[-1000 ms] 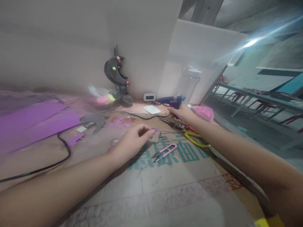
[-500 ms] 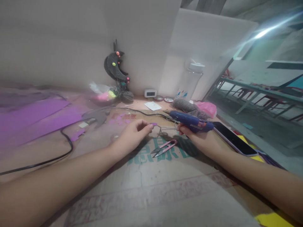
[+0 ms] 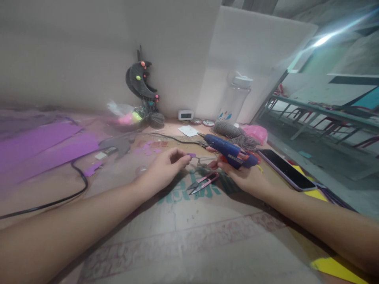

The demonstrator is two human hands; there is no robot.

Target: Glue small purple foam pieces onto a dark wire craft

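Between the thumb and fingers of my left hand (image 3: 173, 163) is a small purple felt piece (image 3: 192, 155). A thin grey yarn (image 3: 204, 161) trails from near it towards my right hand (image 3: 233, 169), which is wrapped round the handle of a blue glue gun (image 3: 227, 149). The gun's nozzle points up and left, above and to the right of the purple piece, apart from it. Below and between my hands lie pink-handled thread snips (image 3: 203, 182) on the printed cardboard (image 3: 189, 232).
Purple sheets (image 3: 50, 146) and a black cable (image 3: 83, 173) lie left. At the back are a dark crescent ornament (image 3: 139, 81), a small clock (image 3: 186, 114), a clear bottle (image 3: 233, 100) and grey yarn skeins (image 3: 227, 130). A phone (image 3: 286, 169) rests at right.
The glue gun in my right hand has shifted left, its nozzle tilting slightly higher, nearer the purple piece. My left hand keeps its pinch. The whole view has shifted slightly.
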